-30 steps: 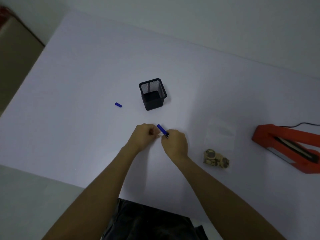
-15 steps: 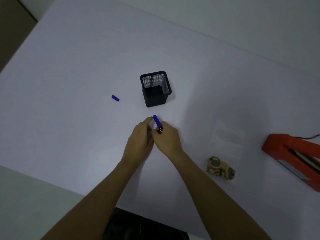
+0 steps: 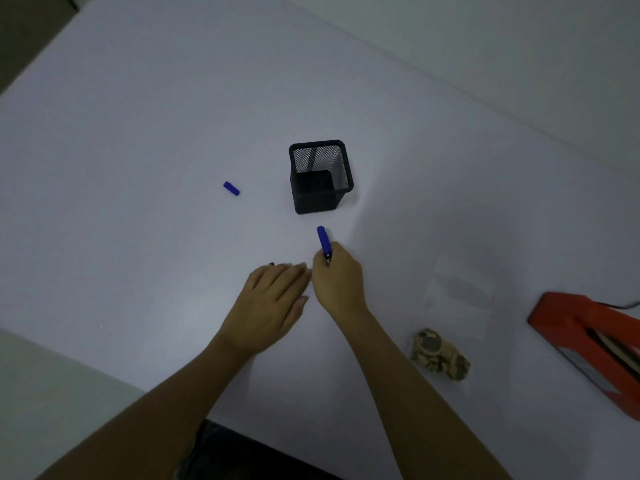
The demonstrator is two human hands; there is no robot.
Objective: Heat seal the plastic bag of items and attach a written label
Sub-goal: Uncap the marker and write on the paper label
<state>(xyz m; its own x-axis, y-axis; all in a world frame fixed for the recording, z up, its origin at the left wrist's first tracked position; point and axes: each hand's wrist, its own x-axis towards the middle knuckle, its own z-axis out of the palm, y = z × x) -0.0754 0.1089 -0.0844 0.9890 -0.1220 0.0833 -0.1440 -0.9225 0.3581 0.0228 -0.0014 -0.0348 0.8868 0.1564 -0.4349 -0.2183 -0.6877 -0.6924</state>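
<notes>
My right hand [image 3: 338,278] grips a blue pen [image 3: 322,241] near the middle of the white table, the pen's upper end pointing away from me. My left hand [image 3: 273,299] lies flat beside it with straight fingers pressed on the table; whatever is under it is hidden. The pen's blue cap [image 3: 231,188] lies apart to the left. A clear plastic bag [image 3: 457,299] lies at the right, with camouflage-patterned items [image 3: 440,355] in its near end. The red heat sealer [image 3: 588,344] sits at the right edge.
A black mesh pen holder [image 3: 320,174] stands just beyond my hands. The sealer's black cord [image 3: 628,304] runs off to the right. The white table [image 3: 138,133] ends close to me at the lower left, with dark clothing below.
My left hand has opened from a pinch beside the pen and now lies flat on the table. My right hand keeps the pen, now more upright. The view shifted slightly.
</notes>
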